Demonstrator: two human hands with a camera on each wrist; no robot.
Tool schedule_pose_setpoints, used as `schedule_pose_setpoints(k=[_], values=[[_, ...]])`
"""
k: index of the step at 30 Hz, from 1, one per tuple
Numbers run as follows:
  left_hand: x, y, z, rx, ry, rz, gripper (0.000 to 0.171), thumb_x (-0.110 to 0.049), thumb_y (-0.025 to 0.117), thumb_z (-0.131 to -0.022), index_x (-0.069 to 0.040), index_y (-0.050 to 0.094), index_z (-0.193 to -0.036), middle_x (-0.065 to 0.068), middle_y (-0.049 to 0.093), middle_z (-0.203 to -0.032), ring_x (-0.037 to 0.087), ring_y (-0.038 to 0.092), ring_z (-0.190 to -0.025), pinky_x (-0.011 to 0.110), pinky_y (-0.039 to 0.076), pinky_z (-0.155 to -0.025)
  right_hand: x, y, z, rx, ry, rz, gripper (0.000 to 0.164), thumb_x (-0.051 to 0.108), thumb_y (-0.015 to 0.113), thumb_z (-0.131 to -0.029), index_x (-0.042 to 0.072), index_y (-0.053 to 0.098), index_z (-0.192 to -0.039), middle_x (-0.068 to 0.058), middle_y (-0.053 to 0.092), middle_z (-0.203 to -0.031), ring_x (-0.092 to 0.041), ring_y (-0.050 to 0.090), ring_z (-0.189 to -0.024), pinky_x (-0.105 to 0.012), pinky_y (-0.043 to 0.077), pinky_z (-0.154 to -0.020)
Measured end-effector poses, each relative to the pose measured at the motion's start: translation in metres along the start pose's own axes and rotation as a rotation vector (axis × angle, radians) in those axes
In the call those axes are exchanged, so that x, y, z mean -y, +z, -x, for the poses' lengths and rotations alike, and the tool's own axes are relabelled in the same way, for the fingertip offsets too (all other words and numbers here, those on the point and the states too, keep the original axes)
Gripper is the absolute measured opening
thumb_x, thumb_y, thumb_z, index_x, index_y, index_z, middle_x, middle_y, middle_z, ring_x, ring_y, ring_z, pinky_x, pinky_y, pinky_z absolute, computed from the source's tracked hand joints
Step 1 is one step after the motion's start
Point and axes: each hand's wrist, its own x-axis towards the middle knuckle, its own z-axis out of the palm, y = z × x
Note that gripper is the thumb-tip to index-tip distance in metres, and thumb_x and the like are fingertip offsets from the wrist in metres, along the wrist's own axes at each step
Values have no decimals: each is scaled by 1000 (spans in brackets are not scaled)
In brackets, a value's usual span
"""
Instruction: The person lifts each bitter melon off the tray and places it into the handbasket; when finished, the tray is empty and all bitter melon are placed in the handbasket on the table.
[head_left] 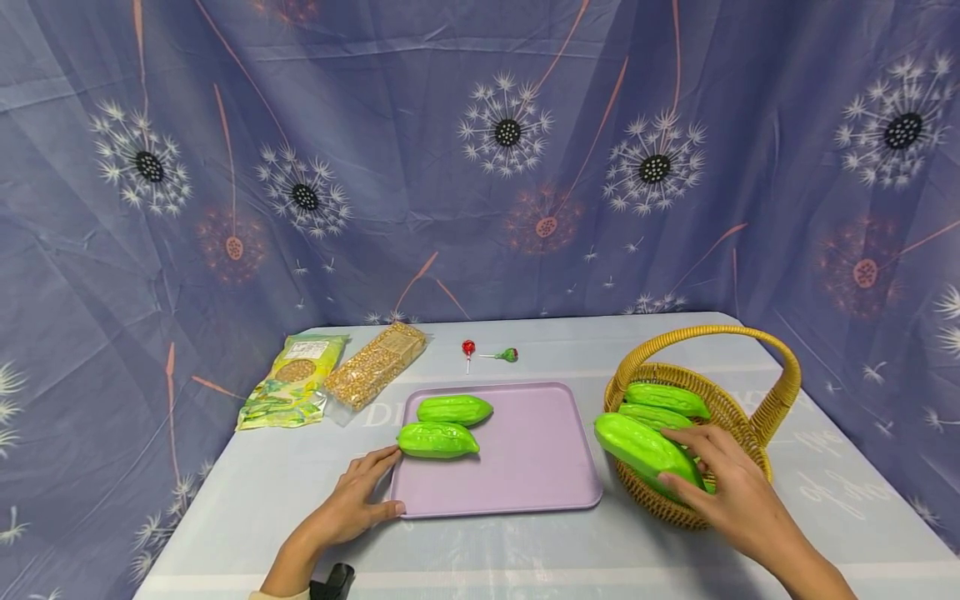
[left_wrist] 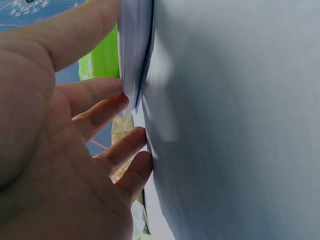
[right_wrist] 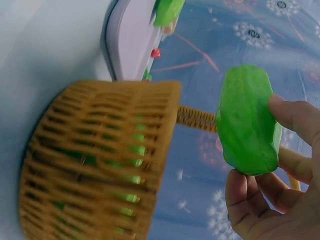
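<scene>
At the lower right of the head view, we see the right hand (head_left: 731, 487) with thumb and fingers curled about a ridged green vegetable (head_left: 641, 447), held above the near left rim of the wicker basket (head_left: 651, 502). More green pieces (head_left: 667, 400) lie inside the basket, though we cannot fairly count those the hand hides. At the lower left of the frame, the left hand (head_left: 351, 507) has its fingers fairly straight and spread from the thumb, merely touching the left edge of the purple tray (head_left: 528, 467). On the tray's upper left part, we find two green vegetables (head_left: 437, 440) lying side by side. Beyond it, mid-frame, lie a red lollipop (head_left: 468, 347) and a green lollipop (head_left: 511, 355).
</scene>
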Motion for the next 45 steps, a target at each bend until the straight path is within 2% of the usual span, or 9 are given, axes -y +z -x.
schedule_pose_setpoints(k=[13,20,22,29,36,45], values=[[2,1,0,2,3,4,77,-40,72,-79,-5,43,-141,10,40,-146,30,38,-125,56,30,-98,-26,-5,9,-39,80,29,59,14,85,-62,9,64,-117,6,50,-94,5,33,-73,-14,25,-56],[3,1,0,13,6,15,78,-41,72,-79,-5,42,-141,10,40,-147,32,36,-127,60,28,-99,-39,-3,12,-71,149,79,52,17,85,-65,8,64,-113,-2,55,-92,8,35,-75,-20,34,-54],[3,0,0,12,8,16,78,-41,72,-79,-5,42,-141,10,39,-147,32,36,-127,60,28,-100,-42,-2,13,-71,188,92,49,19,84,-68,7,64,-112,-5,56,-93,4,38,-76,-24,35,-54],[3,0,0,6,10,8,77,-40,72,-80,-5,42,-141,9,40,-147,32,36,-127,59,28,-99,-50,5,14,-66,305,143,48,18,81,-71,3,62,-113,-17,56,-96,-25,47,-81,-38,34,-60],[4,1,0,9,11,14,78,-41,71,-80,-5,42,-142,10,39,-147,32,36,-127,59,28,-99,-54,9,15,-23,407,172,48,23,76,-78,0,59,-117,-25,53,-102,-39,48,-89,-53,37,-64],[2,0,1,2,13,7,77,-41,71,-80,-6,42,-141,10,40,-147,31,36,-127,59,29,-99,-60,13,15,-1,485,193,50,23,74,-80,-2,57,-119,-29,51,-106,-45,45,-94,-56,36,-67]])
